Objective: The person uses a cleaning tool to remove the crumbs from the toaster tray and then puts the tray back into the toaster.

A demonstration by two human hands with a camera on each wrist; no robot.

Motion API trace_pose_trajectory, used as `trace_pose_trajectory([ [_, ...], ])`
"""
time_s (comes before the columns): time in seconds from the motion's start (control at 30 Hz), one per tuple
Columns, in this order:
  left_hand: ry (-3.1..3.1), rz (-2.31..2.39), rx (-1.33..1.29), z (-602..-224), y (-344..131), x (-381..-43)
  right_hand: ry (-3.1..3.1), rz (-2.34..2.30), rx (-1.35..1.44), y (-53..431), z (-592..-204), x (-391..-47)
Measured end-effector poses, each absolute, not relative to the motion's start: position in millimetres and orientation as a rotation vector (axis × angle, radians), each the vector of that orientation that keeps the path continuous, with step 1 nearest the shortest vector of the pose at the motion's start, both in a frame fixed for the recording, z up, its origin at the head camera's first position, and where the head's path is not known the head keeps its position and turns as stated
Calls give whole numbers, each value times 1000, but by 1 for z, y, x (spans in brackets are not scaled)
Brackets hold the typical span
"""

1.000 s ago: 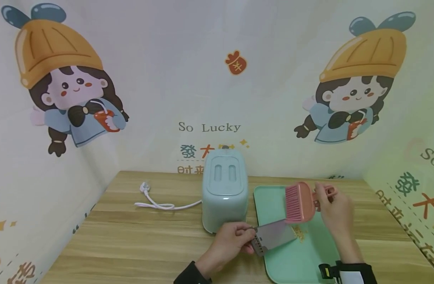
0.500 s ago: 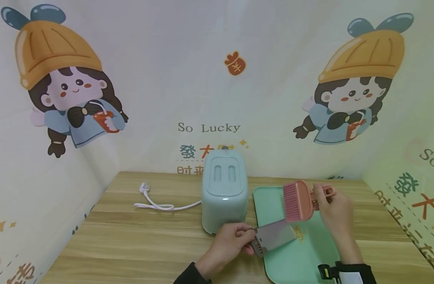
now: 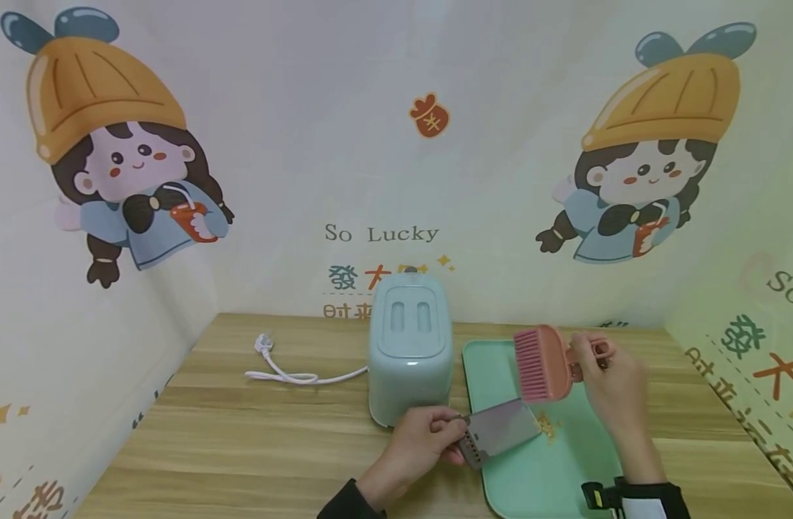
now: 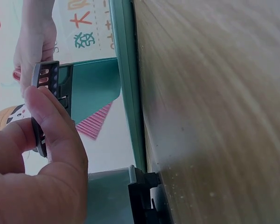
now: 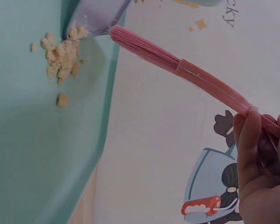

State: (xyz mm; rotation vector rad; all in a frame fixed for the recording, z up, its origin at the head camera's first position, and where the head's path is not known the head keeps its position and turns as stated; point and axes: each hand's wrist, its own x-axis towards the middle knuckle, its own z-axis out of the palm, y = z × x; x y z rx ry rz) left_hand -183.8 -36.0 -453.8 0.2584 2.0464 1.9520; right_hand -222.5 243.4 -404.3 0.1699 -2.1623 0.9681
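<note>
My left hand pinches the slotted dark end of a flat grey crumb tray between thumb and fingers. The sheet tilts down to the right, and its far edge lies over the green tray. Pale crumbs sit in a small heap on the green tray at that edge. My right hand grips the handle of a pink brush, whose bristles point left. The bristle ends are at the sheet's upper far corner; whether they touch it is hard to tell.
A pale blue toaster with a lid stands just behind my left hand. Its white cord and plug lie on the wooden table to the left. A printed cloth hangs behind the table.
The brush has shifted slightly to the left and up with my right hand. My left hand and the crumb tray look nearly still, and the crumb heap looks about the same.
</note>
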Motion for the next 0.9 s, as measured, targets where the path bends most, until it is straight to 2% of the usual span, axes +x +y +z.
trace_pose_trajectory([
  [0.2,2061,1946,261,-457,-37,-185,-2267,945,218,246,-406,-220],
  [0.43,2048,1955,265,-456,-38,-185,-2235,1034,138,248,-397,-217],
  [0.67,2051,1958,264,-455,-39,-184,-2308,996,199,245,-406,-222],
  [0.9,2074,1944,263,-454,-39,-185,-2343,940,121,257,-397,-213],
])
